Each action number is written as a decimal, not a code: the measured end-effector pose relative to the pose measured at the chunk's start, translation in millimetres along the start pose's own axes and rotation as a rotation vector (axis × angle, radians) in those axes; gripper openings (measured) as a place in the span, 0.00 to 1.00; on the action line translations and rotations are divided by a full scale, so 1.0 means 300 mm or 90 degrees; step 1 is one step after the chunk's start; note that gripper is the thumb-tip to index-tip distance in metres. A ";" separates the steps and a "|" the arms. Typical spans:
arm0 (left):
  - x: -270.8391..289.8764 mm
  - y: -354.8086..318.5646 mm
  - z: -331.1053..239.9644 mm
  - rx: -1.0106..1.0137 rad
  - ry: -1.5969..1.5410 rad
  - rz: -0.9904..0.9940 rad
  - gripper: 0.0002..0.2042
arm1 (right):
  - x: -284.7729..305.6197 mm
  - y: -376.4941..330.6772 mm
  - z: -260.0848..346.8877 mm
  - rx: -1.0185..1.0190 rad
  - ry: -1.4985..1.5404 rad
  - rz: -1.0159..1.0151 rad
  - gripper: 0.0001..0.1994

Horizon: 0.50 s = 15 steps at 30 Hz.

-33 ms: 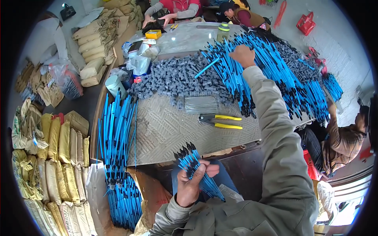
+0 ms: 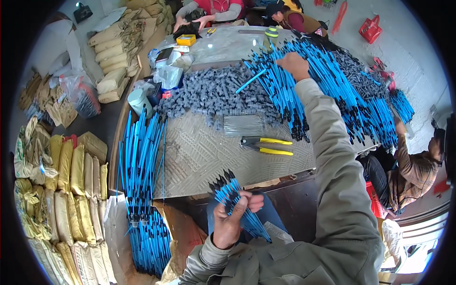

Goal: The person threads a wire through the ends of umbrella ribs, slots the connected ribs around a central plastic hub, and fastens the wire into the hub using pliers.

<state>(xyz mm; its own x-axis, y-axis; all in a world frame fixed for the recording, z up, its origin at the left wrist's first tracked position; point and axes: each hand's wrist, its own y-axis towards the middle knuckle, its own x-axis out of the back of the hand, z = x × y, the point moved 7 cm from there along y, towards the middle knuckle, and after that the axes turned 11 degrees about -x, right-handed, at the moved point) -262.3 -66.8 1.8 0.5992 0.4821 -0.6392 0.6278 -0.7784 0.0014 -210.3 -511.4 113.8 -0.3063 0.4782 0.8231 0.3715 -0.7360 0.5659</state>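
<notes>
My left hand point(image 2: 230, 219) is closed round a bundle of thin blue rods with black tips point(image 2: 243, 212), held tilted in front of my body, just off the table's near edge. My right arm stretches forward over the table. At its end my right hand point(image 2: 293, 65) is over a large pile of the same blue rods point(image 2: 287, 92), its fingers curled together at the pile; whatever they pinch is hidden. A pair of cutting pliers with yellow handles point(image 2: 269, 145) lies on the table. Beyond it are a stack of thin clear strips point(image 2: 243, 126) and a heap of grey plastic fittings point(image 2: 209, 92).
At the table's left, more blue rods point(image 2: 142, 156) stand above an open sack point(image 2: 183, 230) that also holds rods. A light-blue cup point(image 2: 138, 100) sits by the left edge. Stacked sacks point(image 2: 78, 185) line the left side. Other people work at the far side and right.
My right hand has shifted very slightly right and down over the pile. The fingers of my left hand have moved a little, still round the bundle.
</notes>
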 end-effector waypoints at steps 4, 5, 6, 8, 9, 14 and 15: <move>0.017 -0.013 0.006 0.004 -0.066 -0.058 0.10 | 0.109 0.020 0.011 0.016 0.600 0.237 0.18; 0.016 -0.013 0.003 0.008 -0.066 -0.062 0.10 | 0.175 0.001 0.046 0.067 0.752 0.267 0.15; 0.013 -0.015 -0.001 0.012 -0.064 -0.052 0.10 | 0.243 -0.026 0.086 0.120 0.906 0.299 0.13; 0.005 -0.023 -0.010 0.019 -0.055 -0.042 0.11 | 0.354 -0.105 0.156 0.152 0.955 0.323 0.10; 0.019 -0.018 -0.023 -0.017 -0.038 -0.068 0.12 | 0.421 -0.170 0.189 0.184 1.001 0.335 0.07; 0.091 0.025 -0.186 -0.247 -0.035 -0.206 0.16 | 0.576 -0.734 0.279 0.276 0.852 0.450 0.09; 0.095 0.022 -0.195 -0.247 -0.022 -0.227 0.16 | 0.562 -0.826 0.277 0.273 0.841 0.477 0.09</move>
<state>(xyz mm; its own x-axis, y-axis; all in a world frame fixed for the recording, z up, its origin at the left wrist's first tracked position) -211.9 -34.6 28.6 0.3026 0.6712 -0.6767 0.9313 -0.3592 0.0602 -281.2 -208.5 116.4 -0.3783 -0.8249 0.4199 0.9240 -0.3092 0.2251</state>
